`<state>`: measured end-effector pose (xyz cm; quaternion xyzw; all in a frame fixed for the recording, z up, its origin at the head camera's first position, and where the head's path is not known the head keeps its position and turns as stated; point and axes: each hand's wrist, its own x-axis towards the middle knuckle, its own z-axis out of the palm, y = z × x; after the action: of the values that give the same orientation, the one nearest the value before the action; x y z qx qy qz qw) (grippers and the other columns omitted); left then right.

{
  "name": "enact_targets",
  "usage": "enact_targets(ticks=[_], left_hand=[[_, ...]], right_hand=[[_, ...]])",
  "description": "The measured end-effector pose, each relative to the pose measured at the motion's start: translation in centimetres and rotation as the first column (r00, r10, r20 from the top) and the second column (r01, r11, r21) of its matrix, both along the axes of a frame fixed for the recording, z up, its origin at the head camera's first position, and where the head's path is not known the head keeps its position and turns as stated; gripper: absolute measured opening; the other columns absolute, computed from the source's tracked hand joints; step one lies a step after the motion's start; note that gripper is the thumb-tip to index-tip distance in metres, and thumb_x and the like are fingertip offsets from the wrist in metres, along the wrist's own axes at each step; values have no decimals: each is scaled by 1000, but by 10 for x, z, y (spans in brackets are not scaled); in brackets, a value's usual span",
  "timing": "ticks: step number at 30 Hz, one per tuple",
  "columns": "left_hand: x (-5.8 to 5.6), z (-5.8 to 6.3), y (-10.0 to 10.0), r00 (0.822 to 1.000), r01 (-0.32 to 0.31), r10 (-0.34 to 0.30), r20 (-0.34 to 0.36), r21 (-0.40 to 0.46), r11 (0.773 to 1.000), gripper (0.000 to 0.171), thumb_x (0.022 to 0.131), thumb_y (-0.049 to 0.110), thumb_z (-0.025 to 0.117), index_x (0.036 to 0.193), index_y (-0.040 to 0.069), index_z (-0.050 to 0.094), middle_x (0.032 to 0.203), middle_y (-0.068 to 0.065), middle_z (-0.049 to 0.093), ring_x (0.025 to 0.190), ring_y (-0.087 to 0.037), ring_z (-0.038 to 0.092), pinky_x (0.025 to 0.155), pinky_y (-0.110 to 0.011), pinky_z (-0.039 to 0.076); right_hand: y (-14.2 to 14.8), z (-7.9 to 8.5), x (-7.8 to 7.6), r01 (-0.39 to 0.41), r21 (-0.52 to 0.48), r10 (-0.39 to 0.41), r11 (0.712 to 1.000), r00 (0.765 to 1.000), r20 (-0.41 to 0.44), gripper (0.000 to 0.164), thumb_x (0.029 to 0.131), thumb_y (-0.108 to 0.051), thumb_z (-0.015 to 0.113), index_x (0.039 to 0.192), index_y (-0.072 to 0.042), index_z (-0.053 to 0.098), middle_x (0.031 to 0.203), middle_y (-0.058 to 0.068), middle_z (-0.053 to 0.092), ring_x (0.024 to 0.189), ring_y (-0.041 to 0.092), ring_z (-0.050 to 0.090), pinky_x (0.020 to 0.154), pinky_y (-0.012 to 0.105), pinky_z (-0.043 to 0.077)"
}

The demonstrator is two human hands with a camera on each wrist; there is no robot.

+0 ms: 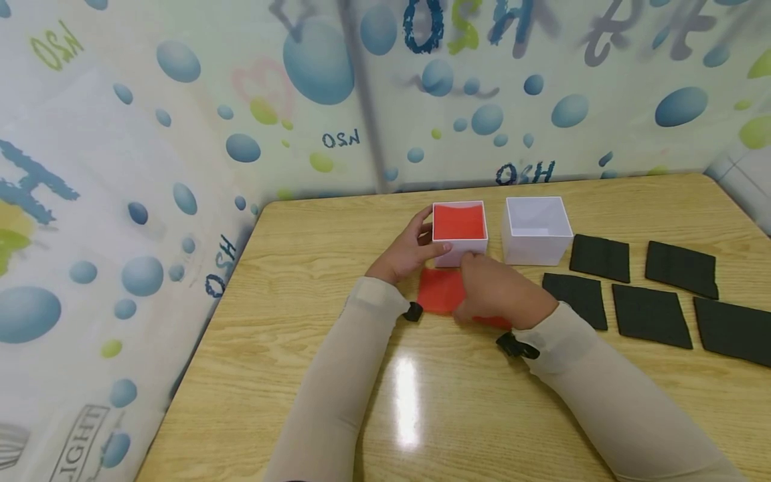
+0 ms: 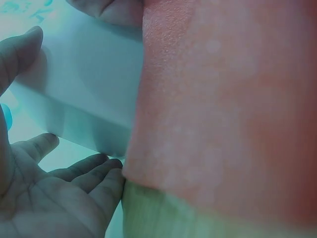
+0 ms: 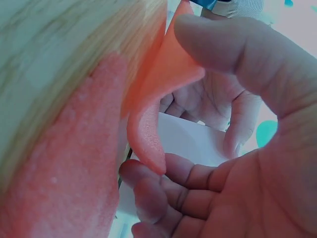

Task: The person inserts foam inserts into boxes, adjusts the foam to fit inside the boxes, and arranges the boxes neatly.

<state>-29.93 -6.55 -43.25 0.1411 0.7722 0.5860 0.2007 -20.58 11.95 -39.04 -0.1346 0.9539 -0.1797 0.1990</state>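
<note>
My left hand [image 1: 402, 254] holds a small white box [image 1: 460, 256] at its left side, thumb on the front face and fingers around the side. Red sheet material [image 1: 459, 222] fills the box's open top. In front of the box, my right hand [image 1: 504, 289] pinches a thin, soft red sheet [image 3: 156, 89], which bends between thumb and fingers. Another red sheet [image 3: 74, 158] lies on the table beside it; in the head view, the right hand partly covers the red pieces. A large red surface [image 2: 223, 109] fills the right of the left wrist view, close to the box.
A second white box [image 1: 538, 244], open at the top, stands to the right of the first. Several black sheets [image 1: 652, 316] lie in two rows on the right of the wooden table [image 1: 289, 321]. A patterned wall covering [image 1: 319, 167] rises behind the table.
</note>
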Motion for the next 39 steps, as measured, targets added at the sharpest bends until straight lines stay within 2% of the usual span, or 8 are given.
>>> enact_targets(ticks=[5,14,17,24,33,39], left_hand=[[1,0,0,1000,-6,6,9,5,1000,93,95,29,78,168,37,20,163,-4,41,150,-28,42,121,-47,42],[0,1,0,1000,-3,3,15,13,1000,93,94,28,79,167,37,21,162,-4,42,150,-29,42,121,-49,42],[1,0,0,1000,-2,1,18,16,1000,93,94,28,79,167,37,21,161,-3,42,149,-29,42,120,-49,43],[1,0,0,1000,5,-6,15,22,1000,93,95,28,79,167,38,21,161,-3,42,147,-27,44,118,-47,45],[0,-1,1,1000,8,-8,-3,32,999,93,96,24,77,168,34,20,161,-5,42,148,-29,43,121,-48,42],[0,-1,1,1000,7,-7,7,44,999,93,96,23,77,168,34,20,161,-6,42,148,-29,44,120,-48,43]], right_hand=[[0,1,-1,7,-31,-6,999,1000,16,83,73,-28,94,134,4,48,118,13,64,101,28,62,90,45,61],[-1,-3,-3,-31,-113,22,993,997,-74,81,76,-23,92,143,-4,51,128,13,63,109,29,62,93,48,61],[-1,-2,-3,-28,-123,19,992,997,-75,81,75,-22,93,142,-4,52,130,12,63,109,29,62,92,48,61],[2,9,1,10,-113,-16,993,999,-51,81,75,-28,93,140,-3,52,129,13,63,107,29,62,89,47,62],[12,23,2,-20,-130,11,991,997,-72,75,79,-29,89,140,-3,53,126,12,65,110,30,61,88,46,61],[19,30,0,-21,-150,12,989,998,-61,67,79,-30,87,133,-4,56,119,9,66,106,29,62,81,40,60]])
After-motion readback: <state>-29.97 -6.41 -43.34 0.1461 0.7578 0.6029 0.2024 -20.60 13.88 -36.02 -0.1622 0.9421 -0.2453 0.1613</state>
